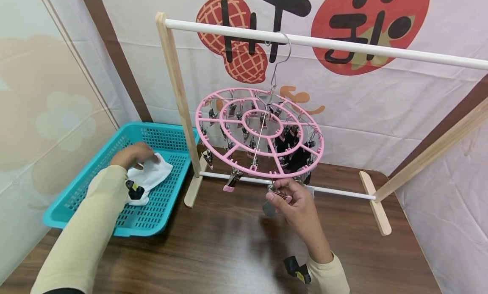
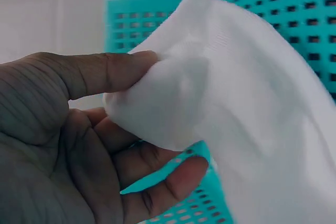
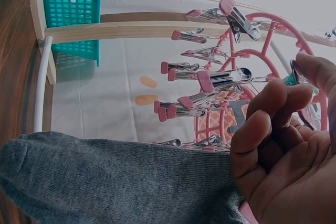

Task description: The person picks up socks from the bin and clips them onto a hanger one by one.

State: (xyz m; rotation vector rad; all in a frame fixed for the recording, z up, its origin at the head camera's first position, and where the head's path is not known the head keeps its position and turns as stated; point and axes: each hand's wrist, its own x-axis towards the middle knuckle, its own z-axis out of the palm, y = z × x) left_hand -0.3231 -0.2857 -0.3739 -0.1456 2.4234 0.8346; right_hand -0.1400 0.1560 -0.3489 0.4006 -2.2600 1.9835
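Observation:
My left hand (image 1: 134, 155) is over the turquoise basket (image 1: 178, 158), pinching the edge of a white sock (image 2: 252, 93) between thumb and fingers. The rest of the white sock lies in the basket. A round pink clip hanger (image 1: 228, 157) hangs by its metal hook from a white rail. At the hanger's near rim, my right hand (image 1: 299, 201) pinches a metal clip (image 1: 281, 195) with thumb and fingers. Beside that hand, a grey sock (image 3: 121, 174) hangs, large in the right wrist view. Dark socks (image 1: 299, 156) hang at the hanger's right side.
The drying rack has a white top rail (image 1: 343, 45), wooden legs (image 1: 178, 90) and a low white crossbar (image 1: 339, 193). Many metal clips with pink tips, such as one clip (image 1: 232, 180), dangle from the hanger. Brown wooden tabletop (image 1: 228, 243) lies below; printed cloth (image 1: 381, 116) hangs behind.

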